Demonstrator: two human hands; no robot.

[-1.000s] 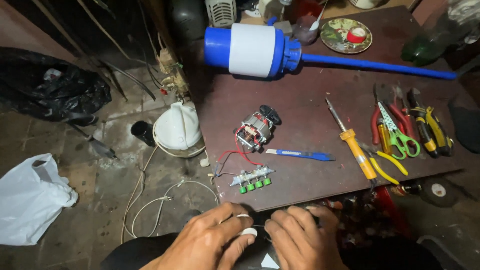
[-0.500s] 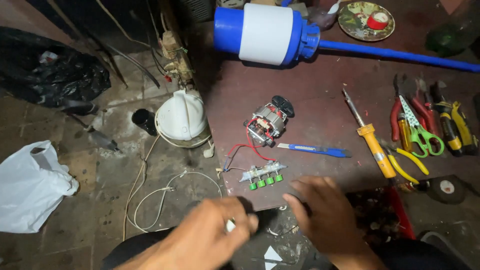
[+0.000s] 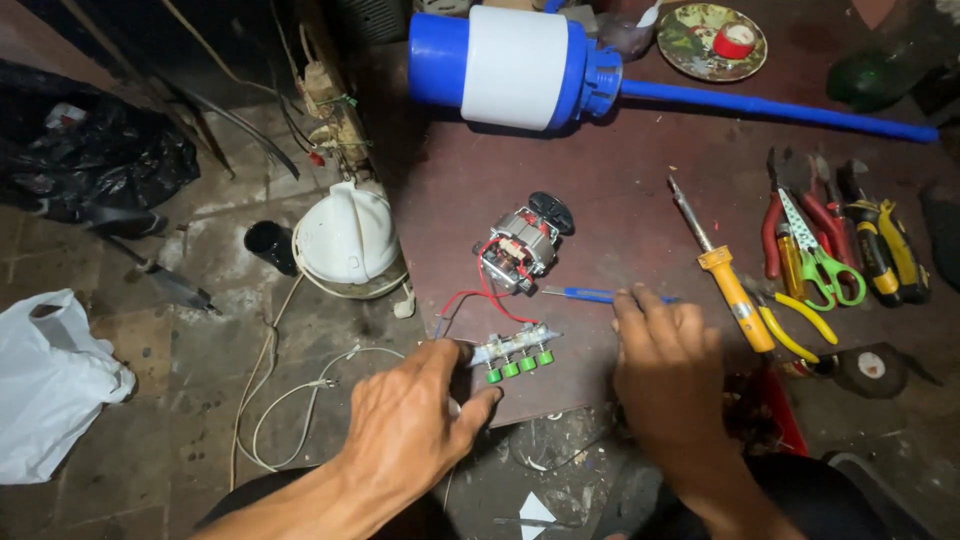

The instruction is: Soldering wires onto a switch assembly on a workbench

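Note:
My right hand (image 3: 670,370) lies flat over the front edge of the brown table (image 3: 640,190), its fingertips touching the handle end of a thin blue screwdriver (image 3: 578,295). My left hand (image 3: 415,425) is at the table's front edge with bent fingers, right beside a small switch strip with green buttons (image 3: 515,355). A small white bit shows under its fingers; whether it is gripped is unclear. Red wires run from the strip to a small electric motor (image 3: 520,245) lying further back.
A yellow-handled soldering iron (image 3: 735,295), pliers, cutters and green scissors (image 3: 825,260) lie at the right, with a black tape roll (image 3: 868,368). A blue and white pump (image 3: 520,65) lies at the back. On the floor are a white dome housing (image 3: 345,235), white cable (image 3: 300,400) and plastic bag (image 3: 50,380).
My hands have come apart and moved up from my lap. The right hand reached forward onto the blue screwdriver; the left moved to the table edge by the switch strip.

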